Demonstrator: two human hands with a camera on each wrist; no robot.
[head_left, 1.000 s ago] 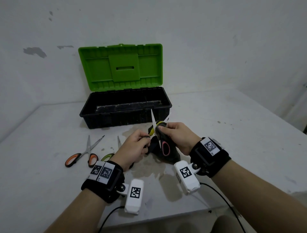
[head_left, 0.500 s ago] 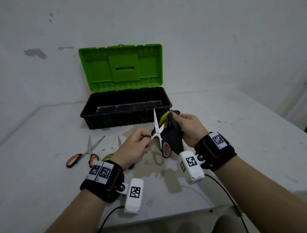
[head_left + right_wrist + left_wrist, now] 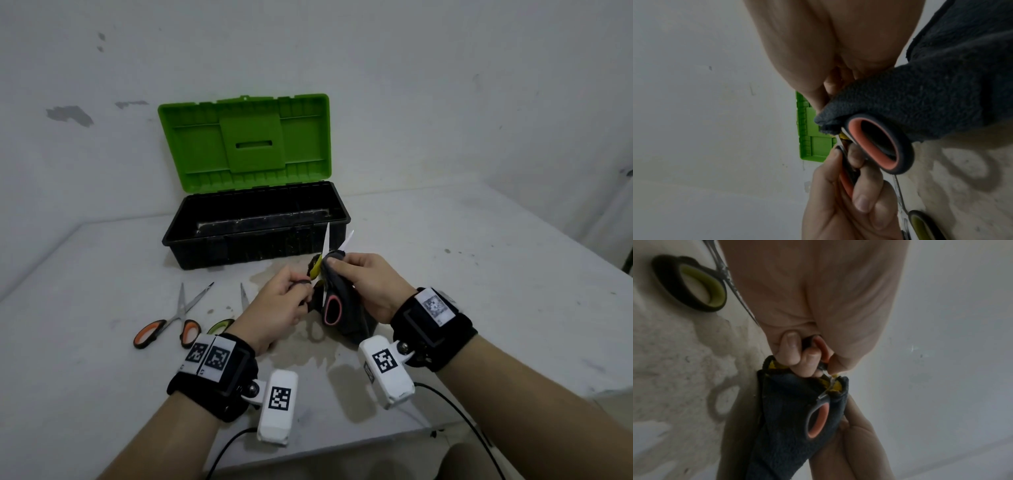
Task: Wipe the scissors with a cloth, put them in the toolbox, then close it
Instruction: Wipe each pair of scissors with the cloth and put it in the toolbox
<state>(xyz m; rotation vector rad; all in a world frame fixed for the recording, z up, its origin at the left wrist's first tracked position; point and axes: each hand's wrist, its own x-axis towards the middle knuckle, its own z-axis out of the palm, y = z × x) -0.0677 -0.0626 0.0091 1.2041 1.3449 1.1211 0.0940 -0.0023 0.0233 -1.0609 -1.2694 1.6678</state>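
Two spare pairs are left on the table [image 3: 479, 274]: orange-handled scissors [image 3: 171, 320] and green-handled scissors [image 3: 224, 323], the latter partly hidden by the left hand [image 3: 274, 308]. One handle of the pink-handled scissors [image 3: 332, 308] is gripped by that hand, just before the open toolbox [image 3: 257, 240]. Its blades are pinched through the dark cloth [image 3: 346, 308] by the right hand [image 3: 370, 287].

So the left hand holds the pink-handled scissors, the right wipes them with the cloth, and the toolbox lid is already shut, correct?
Not quite: the toolbox lid stands open, as the head view shows. The left hand does hold the scissors, and the right hand wipes with the cloth.
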